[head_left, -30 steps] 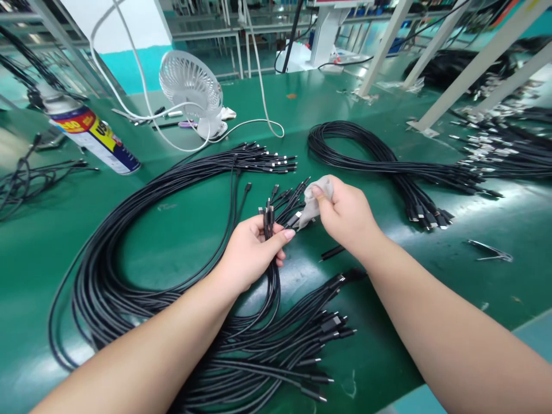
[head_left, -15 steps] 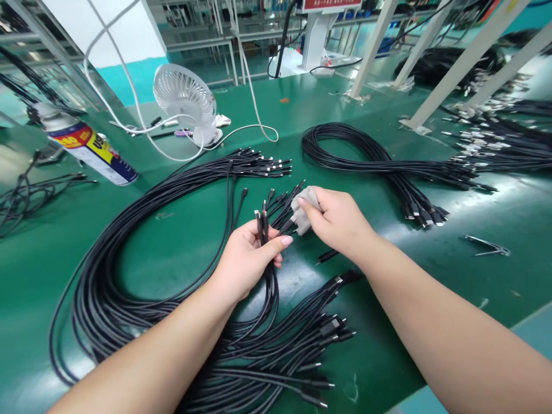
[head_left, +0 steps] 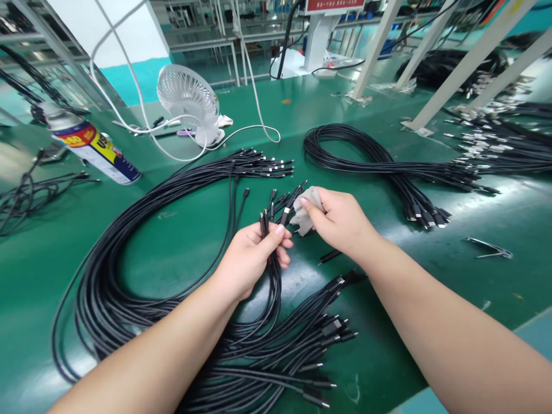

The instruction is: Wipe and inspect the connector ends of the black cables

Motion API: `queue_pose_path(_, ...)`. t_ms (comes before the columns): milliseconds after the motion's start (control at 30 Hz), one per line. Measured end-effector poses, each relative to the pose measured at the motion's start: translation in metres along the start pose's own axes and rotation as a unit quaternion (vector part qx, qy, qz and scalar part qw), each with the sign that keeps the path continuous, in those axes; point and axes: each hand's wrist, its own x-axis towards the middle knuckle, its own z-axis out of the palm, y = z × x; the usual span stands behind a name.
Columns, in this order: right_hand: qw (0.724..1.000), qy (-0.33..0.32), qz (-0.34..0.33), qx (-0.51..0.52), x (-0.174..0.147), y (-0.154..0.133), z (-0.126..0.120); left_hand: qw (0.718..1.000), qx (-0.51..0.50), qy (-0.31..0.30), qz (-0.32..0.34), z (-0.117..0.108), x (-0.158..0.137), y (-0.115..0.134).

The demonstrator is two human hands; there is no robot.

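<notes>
My left hand (head_left: pixel 252 253) is closed around several black USB cables (head_left: pixel 272 282), their plugs sticking up above the fingers. One plug (head_left: pixel 285 216) with a pale metal end leans right from beside my thumb. Just right of it, my right hand (head_left: pixel 340 221) pinches a crumpled grey cloth (head_left: pixel 307 207) between thumb and fingers. The cloth is close to that plug; I cannot tell whether they touch. A large looped bundle of black cables (head_left: pixel 103 276) lies under and around my left forearm, with many plug ends (head_left: pixel 334 329) fanned out below my hands.
A second coiled cable bundle (head_left: pixel 345 144) lies at the back right, near a heap of silver-ended cables (head_left: pixel 483 144). A spray can (head_left: pixel 97 146) and a small white fan (head_left: pixel 187 98) stand at the left. Metal tweezers (head_left: pixel 489 247) rest at the right. White posts (head_left: pixel 452 63) rise behind.
The plug by my left thumb has come away from the cloth and now points upward. My left thumb has drawn back slightly; my right hand still holds the cloth.
</notes>
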Motion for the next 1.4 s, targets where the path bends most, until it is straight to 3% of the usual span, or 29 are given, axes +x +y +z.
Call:
queue_pose_path(333,0.999,-0.013,-0.019,0.024,0.001,0.002,0.003,1.0,-0.002,-0.024,0.007,0.001,0.0,0.0)
queue_pose_path(467,1.0,0.009,-0.022,0.018,0.002,0.003,0.005,0.997,0.007,-0.077,-0.027,0.0,-0.002,0.001)
queue_pose_path(567,0.995,0.014,0.024,0.096,0.003,0.001,0.004,0.989,0.028,-0.136,-0.052,-0.002,-0.004,-0.001)
queue_pose_path(633,0.974,-0.014,0.084,0.209,0.004,0.0,0.002,0.984,0.041,-0.165,-0.056,-0.004,-0.005,-0.003)
queue_pose_path(733,0.907,-0.093,0.147,0.383,0.005,-0.001,-0.002,0.981,0.049,-0.179,-0.066,-0.004,-0.006,-0.002)
queue_pose_path(833,0.85,-0.16,0.163,0.474,0.005,-0.001,-0.006,0.984,0.023,-0.166,-0.066,-0.002,-0.008,0.002)
queue_pose_path(967,0.817,-0.215,0.151,0.514,0.004,-0.003,-0.007,0.989,-0.015,-0.122,-0.08,0.002,-0.008,0.004)
queue_pose_path(1200,0.81,-0.184,0.162,0.532,0.003,-0.005,-0.006,0.994,-0.003,-0.041,-0.103,0.001,-0.003,0.002)
queue_pose_path(1400,0.813,-0.08,0.185,0.546,0.007,-0.011,-0.01,0.992,-0.027,-0.044,-0.112,0.001,-0.003,0.004)
